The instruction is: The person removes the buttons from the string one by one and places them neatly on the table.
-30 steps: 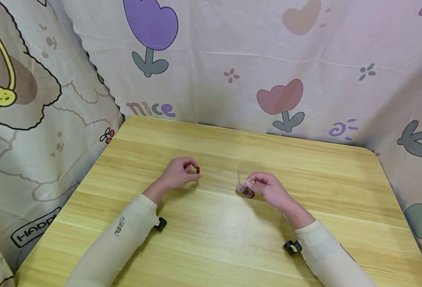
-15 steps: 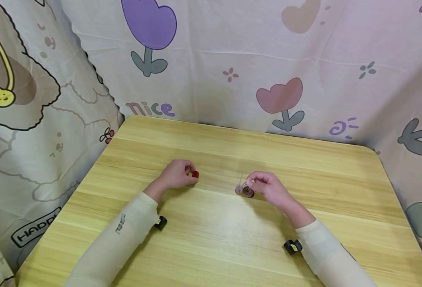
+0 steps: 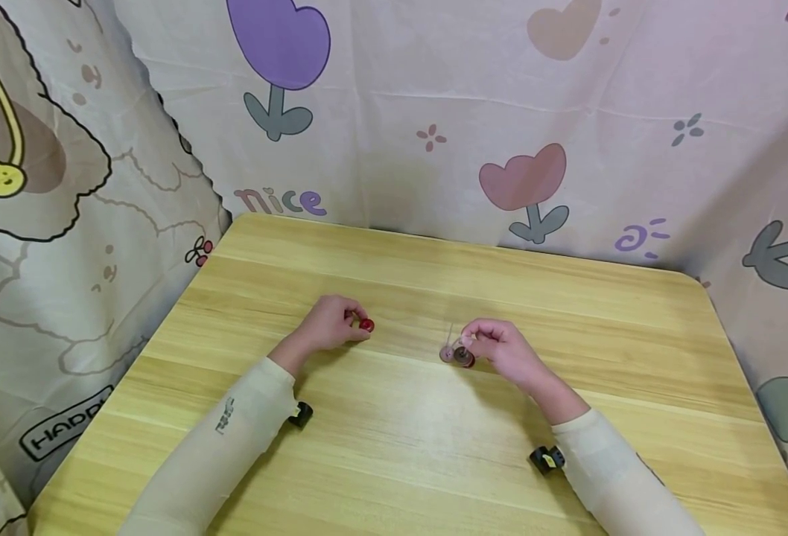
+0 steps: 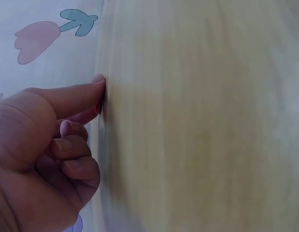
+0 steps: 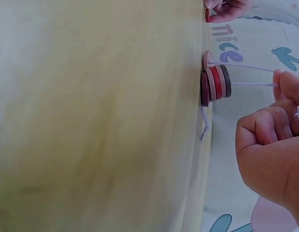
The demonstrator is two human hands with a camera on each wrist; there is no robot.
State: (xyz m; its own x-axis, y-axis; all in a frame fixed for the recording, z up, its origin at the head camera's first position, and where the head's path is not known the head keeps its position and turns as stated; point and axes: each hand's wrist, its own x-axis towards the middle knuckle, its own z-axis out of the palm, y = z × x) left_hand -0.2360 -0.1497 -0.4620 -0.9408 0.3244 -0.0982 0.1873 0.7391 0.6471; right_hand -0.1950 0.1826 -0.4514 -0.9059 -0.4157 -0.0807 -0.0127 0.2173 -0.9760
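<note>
My left hand (image 3: 329,324) pinches a small round red button (image 3: 367,325) between thumb and forefinger, close over the table. In the left wrist view only a sliver of the red button (image 4: 97,108) shows past the fingers. My right hand (image 3: 506,353) pinches a pale lilac string (image 5: 250,84) between thumb and fingertip. Several buttons in dark grey, pink, red and maroon form a stack (image 5: 216,83) threaded on that string below the fingers. A pink button (image 5: 206,59) hangs beside the stack on another strand, and a loose tail of string (image 5: 204,126) trails at the other side.
Both hands are over a light wood-grain table (image 3: 394,439). A printed curtain (image 3: 394,89) hangs behind its back edge and along the sides. Small black wrist cameras (image 3: 302,415) sit under both sleeves.
The red button in my left hand has turned from edge-on to face-on, and that hand has dipped slightly. The hanging buttons and string end have shifted a little; the right hand stays nearly still.
</note>
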